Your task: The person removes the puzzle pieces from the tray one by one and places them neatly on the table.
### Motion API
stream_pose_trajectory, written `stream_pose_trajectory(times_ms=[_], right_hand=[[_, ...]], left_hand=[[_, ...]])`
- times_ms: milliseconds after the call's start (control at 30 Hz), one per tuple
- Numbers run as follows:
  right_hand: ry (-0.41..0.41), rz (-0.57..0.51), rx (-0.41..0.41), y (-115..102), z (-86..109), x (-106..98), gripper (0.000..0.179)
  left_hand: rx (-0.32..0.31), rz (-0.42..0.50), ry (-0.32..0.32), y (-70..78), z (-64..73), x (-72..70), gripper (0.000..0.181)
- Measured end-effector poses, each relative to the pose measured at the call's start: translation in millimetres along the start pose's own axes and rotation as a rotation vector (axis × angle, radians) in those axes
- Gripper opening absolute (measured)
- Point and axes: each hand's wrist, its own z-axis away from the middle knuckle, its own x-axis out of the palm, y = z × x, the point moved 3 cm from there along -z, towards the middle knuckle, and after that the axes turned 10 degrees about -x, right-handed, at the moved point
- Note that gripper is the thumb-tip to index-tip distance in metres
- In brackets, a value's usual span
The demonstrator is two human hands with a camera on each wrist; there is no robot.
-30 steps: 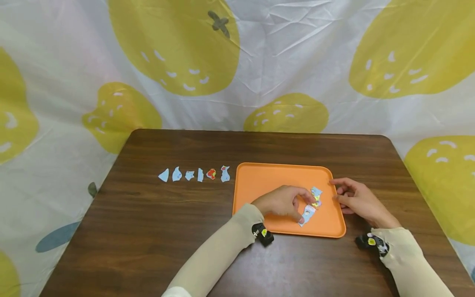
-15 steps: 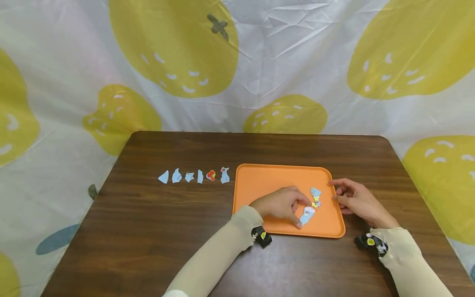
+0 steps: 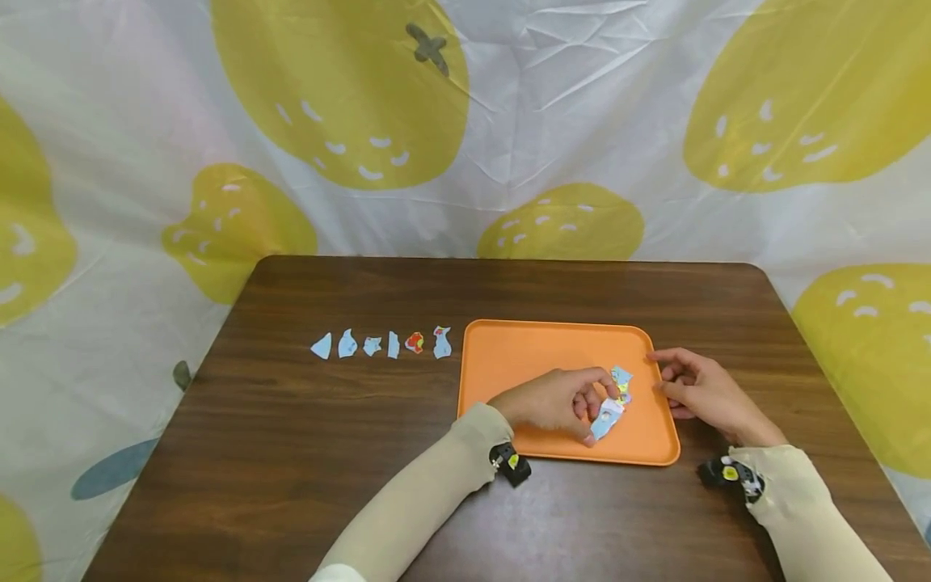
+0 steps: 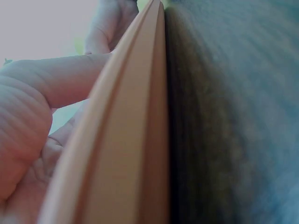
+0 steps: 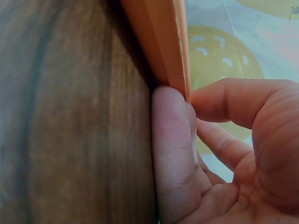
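Note:
On the orange tray (image 3: pixel 538 347) lie irregular pieces of printed paper. My left hand (image 3: pixel 556 400) reaches over the tray's front part and pinches a pale blue paper piece (image 3: pixel 608 420), thumb at its lower end and index finger near its upper end. Just beyond it is another blue and yellow paper piece (image 3: pixel 621 378), close to my index fingertip. My right hand (image 3: pixel 709 396) holds the tray's right edge. In the right wrist view, its thumb (image 5: pixel 229 100) is at the rim and a finger (image 5: pixel 173 140) lies against the outer wall.
Left of the tray, several paper pieces stand in a row on the brown wooden table (image 3: pixel 291 453), among them a red one (image 3: pixel 414 343) and a blue triangular one (image 3: pixel 322 346). A fruit-patterned curtain (image 3: pixel 509 121) hangs behind the table.
The paper piece in my left hand has shifted slightly right and away from me, towards the blue and yellow one. My right hand has stayed at the tray's edge.

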Motion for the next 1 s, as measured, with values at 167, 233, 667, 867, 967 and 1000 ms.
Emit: stream_pose_trajectory(times_ms=[167,233,667,867,967,1000], right_hand=[[-0.005,0.000,-0.002,-1,0.4,0,0.054],[-0.004,0.001,-0.003,-1,0.6,0,0.054],[-0.005,-0.004,-0.008,0,0.4,1,0.054],[-0.005,-0.002,-0.012,2,0.1,0,0.056],[-0.006,0.004,-0.016,2,-0.1,0,0.056],[-0.006,0.006,-0.017,2,-0.1,0,0.056]], left_hand=[[-0.006,0.086,-0.001,0.3,0.7,0.7,0.060],[-0.009,0.143,0.002,0.3,1.1,0.4,0.061],[-0.018,0.402,0.003,1.8,7.2,-6.7,0.066],[0.000,0.460,-0.010,10.8,11.1,-11.0,0.064],[0.007,0.465,-0.010,15.7,12.8,-12.9,0.063],[0.007,0.466,-0.010,17.1,13.5,-13.3,0.062]])
